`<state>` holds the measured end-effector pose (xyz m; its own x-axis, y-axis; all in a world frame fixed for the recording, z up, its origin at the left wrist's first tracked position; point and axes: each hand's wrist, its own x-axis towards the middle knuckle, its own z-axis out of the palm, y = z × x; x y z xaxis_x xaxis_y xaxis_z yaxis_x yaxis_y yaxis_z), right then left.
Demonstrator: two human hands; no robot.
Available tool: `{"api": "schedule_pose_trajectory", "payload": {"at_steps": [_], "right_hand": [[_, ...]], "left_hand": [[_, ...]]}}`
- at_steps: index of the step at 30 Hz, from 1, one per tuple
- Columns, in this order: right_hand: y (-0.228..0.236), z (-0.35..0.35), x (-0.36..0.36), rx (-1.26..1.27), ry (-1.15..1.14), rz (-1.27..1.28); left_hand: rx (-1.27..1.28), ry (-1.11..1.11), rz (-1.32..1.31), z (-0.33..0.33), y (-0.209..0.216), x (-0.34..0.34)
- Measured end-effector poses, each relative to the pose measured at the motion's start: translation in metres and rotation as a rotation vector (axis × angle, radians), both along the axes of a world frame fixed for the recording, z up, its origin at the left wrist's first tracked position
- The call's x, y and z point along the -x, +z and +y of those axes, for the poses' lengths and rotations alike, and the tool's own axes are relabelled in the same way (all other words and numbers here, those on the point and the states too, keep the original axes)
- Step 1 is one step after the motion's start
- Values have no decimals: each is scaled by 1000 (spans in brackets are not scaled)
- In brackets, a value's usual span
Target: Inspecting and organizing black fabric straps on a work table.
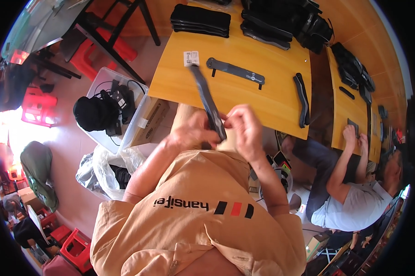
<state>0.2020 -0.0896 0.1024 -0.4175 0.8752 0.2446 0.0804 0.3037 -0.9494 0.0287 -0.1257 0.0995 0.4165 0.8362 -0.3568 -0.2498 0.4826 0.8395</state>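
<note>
A long dark grey fabric strap (205,97) slants over the near edge of the wooden table, its far end by a small white label (191,58). My left hand (194,131) is closed round the strap's near end, in front of my body; motion blurs its fingers. From the right, my right hand (247,131) pinches the edge of the same strap close to that end. Flat on the table beyond lies a grey strip with two black tabs (235,71). Farther right rests a folded dark strap (301,100).
Stacked black straps (200,22) and more grey-black straps (265,30) stand along the table's (170,76) far side. At left, a clear plastic bin (107,76) holds black gear, with a plastic bag (107,177) nearer. A co-worker (354,202) handles a small dark piece at the right-hand table.
</note>
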Motion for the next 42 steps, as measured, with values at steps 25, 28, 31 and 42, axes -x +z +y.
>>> {"api": "schedule_pose_trajectory", "payload": {"at_steps": [25, 28, 31, 42], "right_hand": [[-5, -1, -11, -341, 72, -86], [-6, -9, -7, -298, 21, -114], [-4, -15, -6, -151, -33, -119], [-1, 16, 6, 15, -50, 5]], "left_hand": [[216, 175, -189, -1, -4, -11], [199, 120, -136, 0, -6, -12], [162, 49, -131, -1, -8, -15], [175, -15, -247, 6, -8, -12]]}}
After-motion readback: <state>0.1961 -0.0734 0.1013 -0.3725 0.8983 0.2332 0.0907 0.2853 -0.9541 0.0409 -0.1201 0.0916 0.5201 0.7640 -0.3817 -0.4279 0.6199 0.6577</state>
